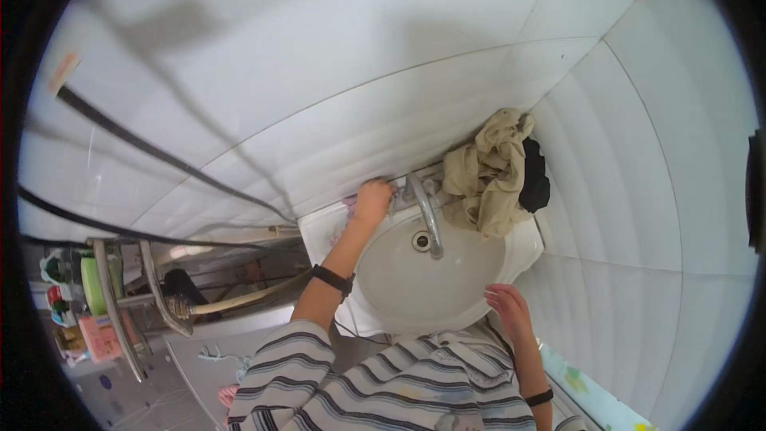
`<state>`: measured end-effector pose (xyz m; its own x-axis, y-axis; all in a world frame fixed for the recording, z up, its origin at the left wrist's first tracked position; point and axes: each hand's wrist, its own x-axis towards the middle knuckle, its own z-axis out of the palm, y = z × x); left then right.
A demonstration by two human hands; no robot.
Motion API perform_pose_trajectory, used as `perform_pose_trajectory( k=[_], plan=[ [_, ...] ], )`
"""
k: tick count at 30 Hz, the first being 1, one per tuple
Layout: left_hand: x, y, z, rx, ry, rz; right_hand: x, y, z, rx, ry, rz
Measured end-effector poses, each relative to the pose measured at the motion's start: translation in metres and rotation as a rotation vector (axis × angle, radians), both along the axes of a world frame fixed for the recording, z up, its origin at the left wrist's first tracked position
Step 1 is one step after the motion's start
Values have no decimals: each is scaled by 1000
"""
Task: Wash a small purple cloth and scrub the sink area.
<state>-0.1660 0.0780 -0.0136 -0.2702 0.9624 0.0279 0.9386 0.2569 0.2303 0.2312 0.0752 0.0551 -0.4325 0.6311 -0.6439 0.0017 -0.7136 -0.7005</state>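
My left hand (373,199) reaches to the back left rim of a white ceramic washbasin (383,287). Its fingers are curled on a pinkish-purple cloth (349,205), most of which the hand hides. Just right of that hand stands a chrome swivel-spout tap (426,209), its spout over the bowl and no water seen running. Over the basin's front right edge hovers my right hand (507,306), fingers slightly apart and nothing in them. A crumpled khaki garment (491,179) lies on the back right rim and hangs a little into the bowl. Below the spout is the drain (421,242).
White tiled walls (622,191) meet in a corner behind the basin. A black cloth (534,176) sits against the right wall. At left are black hoses (161,157), a metal rack (108,305), a pale pipe (245,298), a pink package (103,338) and several bottles.
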Motion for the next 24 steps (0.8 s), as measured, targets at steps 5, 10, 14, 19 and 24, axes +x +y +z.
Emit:
perform_pose_trajectory(
  k=[5,10,14,19,24],
  plan=[
    [6,6,-5,84,-78,-68,-3,7,-7,32,-27,-6],
    [18,16,-9,303,-155,-84,0,8,-7,46,-80,15],
    [17,26,-19,287,-570,91,0,11,2,73,-79,39],
    [11,31,-16,294,-233,-85,16,13,-7,45,-111,9],
    [19,31,-1,81,-50,-87,17,18,1,74,-126,6]
  ],
)
